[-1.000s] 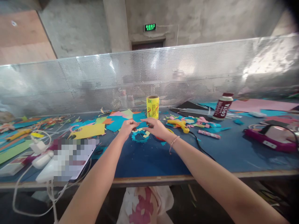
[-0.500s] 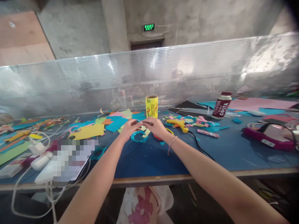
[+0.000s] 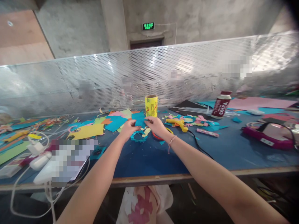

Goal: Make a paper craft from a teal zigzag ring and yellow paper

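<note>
Both arms reach out over a blue table (image 3: 144, 161). My left hand (image 3: 128, 128) and my right hand (image 3: 156, 125) meet above it, fingers pinched together on a small blue paper piece (image 3: 140, 122) held between them. Just below the hands lies a teal paper ring cut-out (image 3: 138, 137) with pale scraps. A yellow roll (image 3: 151, 106) stands upright right behind the hands. A red ring-shaped thing (image 3: 161, 137) lies under my right wrist, which wears a thin bracelet.
A yellow glue gun (image 3: 178, 123) with a black cord lies to the right among paper scraps. A Costa bottle (image 3: 219, 105) stands further right, a magenta device (image 3: 268, 138) at the far right. Yellow paper (image 3: 87, 131) and chargers (image 3: 38, 155) lie left. A perforated metal screen (image 3: 93, 81) backs the table.
My hands have closed together and moved slightly away from me, and a blue paper piece now shows between the fingertips. The view has shifted a little.
</note>
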`<state>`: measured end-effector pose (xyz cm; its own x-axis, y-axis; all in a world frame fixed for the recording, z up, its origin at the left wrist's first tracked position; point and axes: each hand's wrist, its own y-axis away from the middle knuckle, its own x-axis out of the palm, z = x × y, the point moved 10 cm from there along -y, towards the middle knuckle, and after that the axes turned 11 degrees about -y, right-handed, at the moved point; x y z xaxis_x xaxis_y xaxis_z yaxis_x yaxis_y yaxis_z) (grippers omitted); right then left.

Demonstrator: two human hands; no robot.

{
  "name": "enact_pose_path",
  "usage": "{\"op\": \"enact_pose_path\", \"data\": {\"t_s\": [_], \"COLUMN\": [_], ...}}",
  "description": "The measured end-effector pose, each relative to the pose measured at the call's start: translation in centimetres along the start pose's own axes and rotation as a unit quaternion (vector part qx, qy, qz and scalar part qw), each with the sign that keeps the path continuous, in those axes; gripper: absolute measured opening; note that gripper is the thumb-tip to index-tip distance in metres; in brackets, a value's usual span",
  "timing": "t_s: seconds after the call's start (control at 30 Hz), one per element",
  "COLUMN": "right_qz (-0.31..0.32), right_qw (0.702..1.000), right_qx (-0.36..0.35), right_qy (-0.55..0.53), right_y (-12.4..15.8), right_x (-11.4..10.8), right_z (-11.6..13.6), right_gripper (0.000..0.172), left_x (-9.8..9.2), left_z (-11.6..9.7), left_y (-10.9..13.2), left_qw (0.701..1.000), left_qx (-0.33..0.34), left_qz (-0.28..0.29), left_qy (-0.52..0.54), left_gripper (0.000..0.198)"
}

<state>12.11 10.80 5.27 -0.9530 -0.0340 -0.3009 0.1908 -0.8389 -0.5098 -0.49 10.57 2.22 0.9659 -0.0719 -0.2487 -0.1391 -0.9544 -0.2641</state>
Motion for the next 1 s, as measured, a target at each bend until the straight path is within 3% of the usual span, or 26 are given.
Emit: {"op": "enact_pose_path", "data": {"t_s": [0.23, 0.37, 0.47, 0.6, 0.8, 1.0], "right_qz": [0.023, 0.032, 0.027, 0.027, 0.029, 0.040], "right_qw": [0.986, 0.981, 0.969, 0.950, 0.933, 0.912], "right_qx": [0.075, 0.062, 0.094, 0.154, 0.199, 0.221], "right_qy": [-0.147, -0.183, -0.227, -0.270, -0.299, -0.343], "right_y": [0.1, 0.1, 0.1, 0.4, 0.9, 1.2], "right_x": [0.9, 1.2, 1.3, 1.8, 2.4, 2.7], "right_z": [-1.9, -1.8, -2.5, -3.2, -3.5, -3.1], "right_gripper": [0.009, 0.015, 0.012, 0.022, 0.021, 0.017], "left_x": [-1.1, -0.8, -0.7, -0.9, -1.5, -1.5], "left_z": [1.6, 1.2, 1.0, 1.1, 0.4, -2.0], "left_y": [-0.3, -0.1, -0.1, -0.5, -0.7, -0.1], "left_qw": [0.995, 0.994, 0.995, 0.999, 0.995, 0.985], "left_qx": [-0.056, -0.057, -0.052, -0.029, 0.029, 0.102], "left_qz": [-0.063, -0.052, -0.045, -0.041, -0.065, -0.078], "left_qy": [0.048, 0.071, 0.068, 0.011, -0.071, -0.112], "left_gripper": [0.044, 0.040, 0.039, 0.036, 0.027, 0.014]}}
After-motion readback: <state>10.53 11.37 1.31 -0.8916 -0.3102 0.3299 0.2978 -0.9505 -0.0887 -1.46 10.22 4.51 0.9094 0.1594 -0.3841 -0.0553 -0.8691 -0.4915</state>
